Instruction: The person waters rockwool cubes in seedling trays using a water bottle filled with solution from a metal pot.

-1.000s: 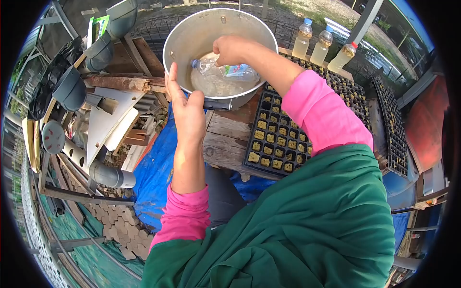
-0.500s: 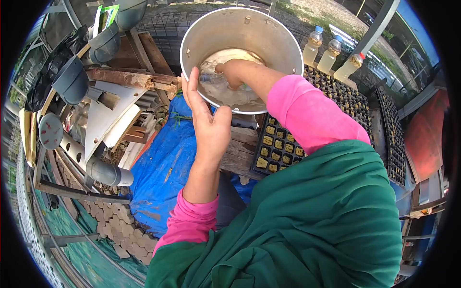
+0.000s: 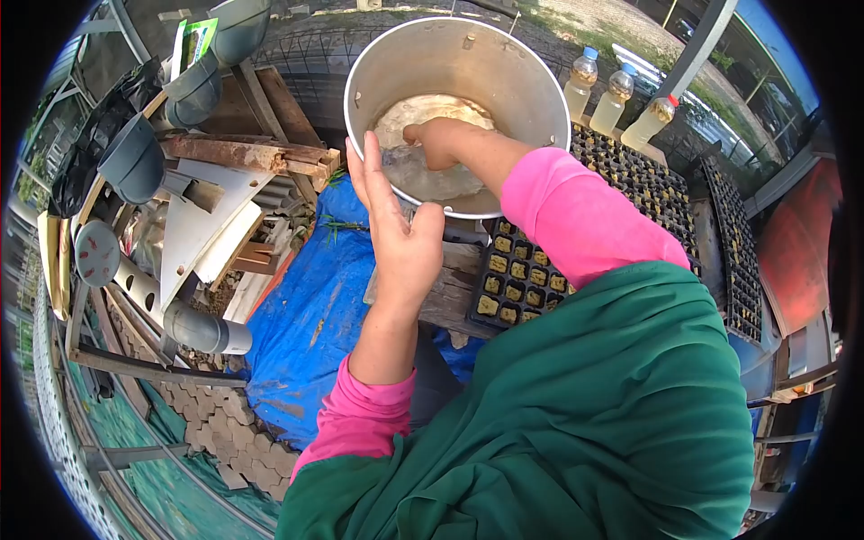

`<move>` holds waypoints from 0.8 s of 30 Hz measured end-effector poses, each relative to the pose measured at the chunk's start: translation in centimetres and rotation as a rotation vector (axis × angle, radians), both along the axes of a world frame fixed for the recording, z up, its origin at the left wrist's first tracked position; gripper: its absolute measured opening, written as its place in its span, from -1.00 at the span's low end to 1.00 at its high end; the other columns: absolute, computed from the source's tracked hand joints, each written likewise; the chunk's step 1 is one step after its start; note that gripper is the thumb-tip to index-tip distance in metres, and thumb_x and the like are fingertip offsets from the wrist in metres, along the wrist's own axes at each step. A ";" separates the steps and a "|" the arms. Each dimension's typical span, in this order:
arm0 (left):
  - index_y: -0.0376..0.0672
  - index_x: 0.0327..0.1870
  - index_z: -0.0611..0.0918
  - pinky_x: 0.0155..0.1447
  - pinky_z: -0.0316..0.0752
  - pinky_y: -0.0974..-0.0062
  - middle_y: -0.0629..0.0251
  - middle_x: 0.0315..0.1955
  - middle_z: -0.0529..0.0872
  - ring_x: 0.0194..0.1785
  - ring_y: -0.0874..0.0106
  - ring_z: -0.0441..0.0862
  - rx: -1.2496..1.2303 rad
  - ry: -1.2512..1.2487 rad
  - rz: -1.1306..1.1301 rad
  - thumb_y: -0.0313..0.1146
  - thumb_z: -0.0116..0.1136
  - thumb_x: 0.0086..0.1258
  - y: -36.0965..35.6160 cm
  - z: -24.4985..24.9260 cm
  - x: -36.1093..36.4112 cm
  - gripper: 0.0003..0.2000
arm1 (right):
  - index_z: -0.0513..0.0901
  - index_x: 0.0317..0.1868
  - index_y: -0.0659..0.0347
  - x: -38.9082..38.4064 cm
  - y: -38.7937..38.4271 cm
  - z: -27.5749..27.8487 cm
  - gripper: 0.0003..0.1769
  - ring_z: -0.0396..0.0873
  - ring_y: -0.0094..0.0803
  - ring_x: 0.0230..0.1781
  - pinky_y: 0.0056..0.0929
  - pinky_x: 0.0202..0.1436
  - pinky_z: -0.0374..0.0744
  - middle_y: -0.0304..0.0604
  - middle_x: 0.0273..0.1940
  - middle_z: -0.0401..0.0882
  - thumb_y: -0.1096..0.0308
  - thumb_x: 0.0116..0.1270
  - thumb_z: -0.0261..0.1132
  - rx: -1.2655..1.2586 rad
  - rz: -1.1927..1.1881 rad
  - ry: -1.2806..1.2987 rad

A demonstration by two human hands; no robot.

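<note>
A large metal pot (image 3: 526, 99) stands tilted toward me, with cloudy liquid (image 3: 454, 184) in its bottom. My right hand (image 3: 443, 144) is deep inside, fingers curled down at the liquid's surface. Something clear and shiny shows beside those fingers; I cannot tell what it is. Against the pot's near left rim rests my left hand (image 3: 400, 234), its fingers stretched upward along the outside and the thumb apart.
Black seedling trays (image 3: 513, 279) with plugs in their cells lie right of the pot. Behind them stand bottles of cloudy liquid (image 3: 610, 101). A blue tarp (image 3: 301, 315) spreads at left, near grey pots (image 3: 133, 160) and stacked boards (image 3: 216, 216). Paving (image 3: 225, 432) shows below.
The view has shifted slightly, and the pot and left hand appear a little further right. My right hand stays in the pot, the liquid around it looking smoother.
</note>
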State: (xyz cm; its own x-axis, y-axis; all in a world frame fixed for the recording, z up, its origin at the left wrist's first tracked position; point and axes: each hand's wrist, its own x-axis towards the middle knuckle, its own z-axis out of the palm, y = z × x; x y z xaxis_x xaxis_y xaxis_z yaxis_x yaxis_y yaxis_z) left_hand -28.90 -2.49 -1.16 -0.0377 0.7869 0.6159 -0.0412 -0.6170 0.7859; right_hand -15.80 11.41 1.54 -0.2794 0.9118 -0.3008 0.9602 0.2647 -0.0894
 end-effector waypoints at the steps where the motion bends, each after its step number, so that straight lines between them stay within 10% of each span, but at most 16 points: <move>1: -0.22 0.59 0.03 0.61 -0.08 0.20 -0.17 0.57 -0.20 0.65 0.06 -0.17 0.006 0.008 0.008 -0.61 0.00 0.07 -0.1 0.0 0.0 -0.10 | 0.42 0.39 -0.07 0.1 -0.1 -0.2 -0.18 0.61 -0.04 0.17 -0.19 0.15 0.56 0.09 0.16 0.63 0.60 0.05 0.31 0.024 0.012 0.012; 24: -0.26 0.59 0.01 0.61 -0.13 0.19 -0.16 0.57 -0.17 0.65 0.05 -0.19 0.042 0.023 0.018 -0.60 0.01 0.09 -0.7 -0.1 0.4 -0.10 | 0.44 0.41 0.09 0.2 0.3 -0.9 -0.22 0.58 -0.03 0.20 -0.20 0.24 0.56 0.06 0.15 0.62 0.49 0.09 0.39 0.077 0.106 -0.146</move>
State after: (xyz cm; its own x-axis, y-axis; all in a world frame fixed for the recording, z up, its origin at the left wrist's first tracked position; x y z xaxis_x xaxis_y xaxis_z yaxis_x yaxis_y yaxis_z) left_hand -28.45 -3.21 -1.29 -0.0374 0.7597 0.6492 -0.0125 -0.6500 0.7598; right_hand -15.64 11.70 0.68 -0.3332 0.9017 -0.2755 0.9280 0.3653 0.0734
